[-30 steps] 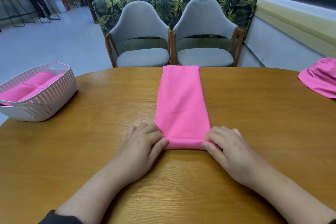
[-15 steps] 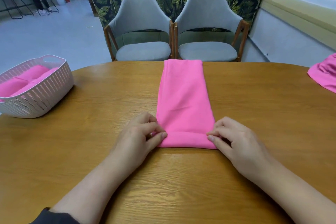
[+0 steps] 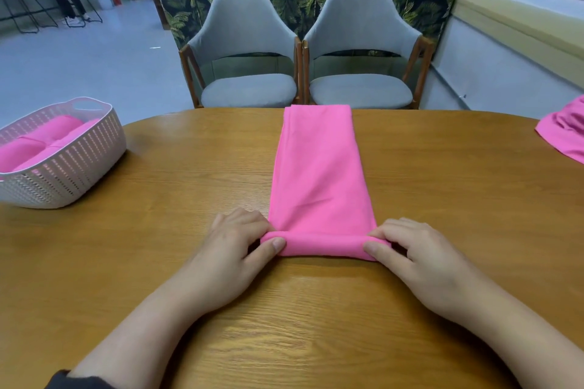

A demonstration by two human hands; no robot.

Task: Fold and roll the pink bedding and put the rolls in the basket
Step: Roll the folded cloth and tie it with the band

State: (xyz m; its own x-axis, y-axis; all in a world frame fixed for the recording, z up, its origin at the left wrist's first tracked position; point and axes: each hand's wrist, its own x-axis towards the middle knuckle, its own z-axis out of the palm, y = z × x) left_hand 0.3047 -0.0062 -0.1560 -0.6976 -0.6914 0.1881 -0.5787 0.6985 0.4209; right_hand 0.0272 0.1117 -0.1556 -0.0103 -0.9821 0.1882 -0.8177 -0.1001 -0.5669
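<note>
The folded pink bedding strip (image 3: 319,174) lies flat on the oval wooden table (image 3: 442,199), its long axis running straight away from the person toward the far edge, where its end reaches the rim in front of two grey upholstered chairs (image 3: 249,50). The near end has been turned over into a low roll (image 3: 325,246) lying crosswise, at right angles to the strip. Both hands sit at that roll, one at each end and equally near. The left hand (image 3: 234,249) pinches the left end between thumb and curled fingers, and the right hand (image 3: 414,256) does the same at the right end, the two set apart by the strip's width. The coming move, it seems, is a push forward along the strip, so the roll must stay square to the long axis or it will cone.

The cloth is thin, matt and limp, with faint creases; the table top is smooth varnished grain.

At far left a white perforated plastic basket (image 3: 94,155) holds what look like two or three finished pink rolls (image 3: 41,142), though their count is hard to tell. More loose pink bedding (image 3: 565,133) lies at the right edge.
</note>
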